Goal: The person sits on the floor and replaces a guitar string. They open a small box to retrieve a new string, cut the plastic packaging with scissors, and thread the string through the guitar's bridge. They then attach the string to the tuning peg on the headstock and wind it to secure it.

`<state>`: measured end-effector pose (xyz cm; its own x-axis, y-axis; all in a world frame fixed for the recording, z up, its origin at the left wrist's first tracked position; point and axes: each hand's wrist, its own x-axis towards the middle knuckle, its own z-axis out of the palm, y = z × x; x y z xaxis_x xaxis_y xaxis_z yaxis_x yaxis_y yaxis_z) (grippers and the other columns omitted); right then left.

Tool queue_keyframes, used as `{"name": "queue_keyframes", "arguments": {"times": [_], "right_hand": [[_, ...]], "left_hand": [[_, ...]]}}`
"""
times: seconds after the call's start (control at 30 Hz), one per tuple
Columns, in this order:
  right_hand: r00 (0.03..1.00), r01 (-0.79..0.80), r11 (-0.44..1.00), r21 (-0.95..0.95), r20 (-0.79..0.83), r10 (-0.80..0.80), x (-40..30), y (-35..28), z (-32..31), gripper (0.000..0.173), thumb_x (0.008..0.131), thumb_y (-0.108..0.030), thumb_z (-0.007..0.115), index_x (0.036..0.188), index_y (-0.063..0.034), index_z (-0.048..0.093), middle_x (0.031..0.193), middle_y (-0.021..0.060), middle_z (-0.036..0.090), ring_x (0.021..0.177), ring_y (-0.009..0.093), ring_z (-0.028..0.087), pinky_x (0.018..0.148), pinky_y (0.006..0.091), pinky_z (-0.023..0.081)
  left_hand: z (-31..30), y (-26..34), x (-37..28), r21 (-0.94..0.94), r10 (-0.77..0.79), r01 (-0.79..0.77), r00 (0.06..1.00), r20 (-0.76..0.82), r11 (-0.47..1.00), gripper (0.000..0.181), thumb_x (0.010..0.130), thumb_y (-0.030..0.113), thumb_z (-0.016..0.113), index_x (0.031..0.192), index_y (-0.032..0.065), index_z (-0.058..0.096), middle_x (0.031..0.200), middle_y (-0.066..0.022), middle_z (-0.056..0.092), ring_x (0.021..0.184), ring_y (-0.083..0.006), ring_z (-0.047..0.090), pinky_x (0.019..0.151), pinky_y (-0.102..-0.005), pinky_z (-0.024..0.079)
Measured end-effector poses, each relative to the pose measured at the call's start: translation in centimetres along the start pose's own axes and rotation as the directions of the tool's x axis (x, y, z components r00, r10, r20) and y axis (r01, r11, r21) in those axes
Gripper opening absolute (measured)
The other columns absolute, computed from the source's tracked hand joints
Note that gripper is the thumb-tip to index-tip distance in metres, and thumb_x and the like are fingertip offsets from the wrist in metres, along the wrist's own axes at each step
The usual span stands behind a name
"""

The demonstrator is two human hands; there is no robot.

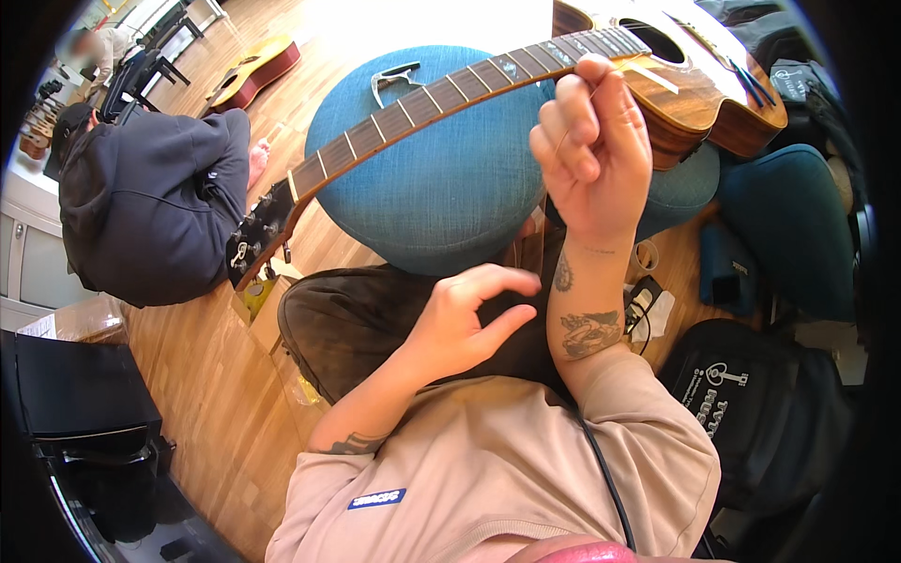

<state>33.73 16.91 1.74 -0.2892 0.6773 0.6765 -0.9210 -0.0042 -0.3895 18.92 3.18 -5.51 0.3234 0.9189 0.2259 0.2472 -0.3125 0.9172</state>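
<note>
An acoustic guitar body [676, 105] and its fretboard [436, 95] stretch across blue cushioned stools, with no strings visible over most of the fretboard. The black headstock [257, 236] with metal tuners points lower left. Near the body end of the neck, my right hand [595, 144] pinches a thin guitar string [561, 146] between thumb and forefinger. Part of the string crosses the fingers; its ends are hard to make out. Lower down, my left hand [471, 320] is above my lap with thumb and forefinger apart, slightly blurred, and nothing visible between them.
A capo [394, 79] lies on the blue stool [422, 169] behind the neck. Blue-handled pliers [750, 83] rest on the guitar body. One person in a dark hoodie [155, 190] sits at left; another is farther back. A second guitar [253, 74] lies on the floor.
</note>
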Motion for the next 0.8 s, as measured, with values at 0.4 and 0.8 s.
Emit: {"name": "queue_keyframes", "arguments": {"times": [0.4, 0.8], "right_hand": [[0.971, 0.23, 0.956, 0.184, -0.111, -0.212, -0.1, -6.5, -5.1, 0.025, 0.106, -0.011, 0.045, 0.119, 0.006, 0.057, 0.085, 0.0033, 0.057, 0.067, 0.008, 0.047, 0.065, 0.0266, 0.036], [0.985, -0.165, 0.926, -0.339, -0.018, 0.169, -0.1, -0.6, -1.5, 0.037, 0.108, -0.017, 0.044, 0.133, 0.0087, 0.056, 0.066, -0.0037, 0.046, 0.053, 0.004, 0.038, 0.056, 0.0229, 0.032]], "left_hand": [[-7.5, -1.5, -5.1, -0.56, -0.126, 0.035, 0.984, -0.125, 0.828, 0.009, 0.102, 0.01, 0.059, 0.099, 0.0012, 0.062, 0.086, -0.0083, 0.069, 0.089, -0.0203, 0.068, 0.085, -0.035, 0.054], [-8.8, 0.6, -7.2, -0.569, -0.307, 0.044, 0.874, -0.375, 0.821, 0.013, 0.102, 0.009, 0.055, 0.111, -0.0002, 0.059, 0.085, -0.0058, 0.056, 0.052, -0.0062, 0.049, 0.04, -0.0188, 0.034]]}}
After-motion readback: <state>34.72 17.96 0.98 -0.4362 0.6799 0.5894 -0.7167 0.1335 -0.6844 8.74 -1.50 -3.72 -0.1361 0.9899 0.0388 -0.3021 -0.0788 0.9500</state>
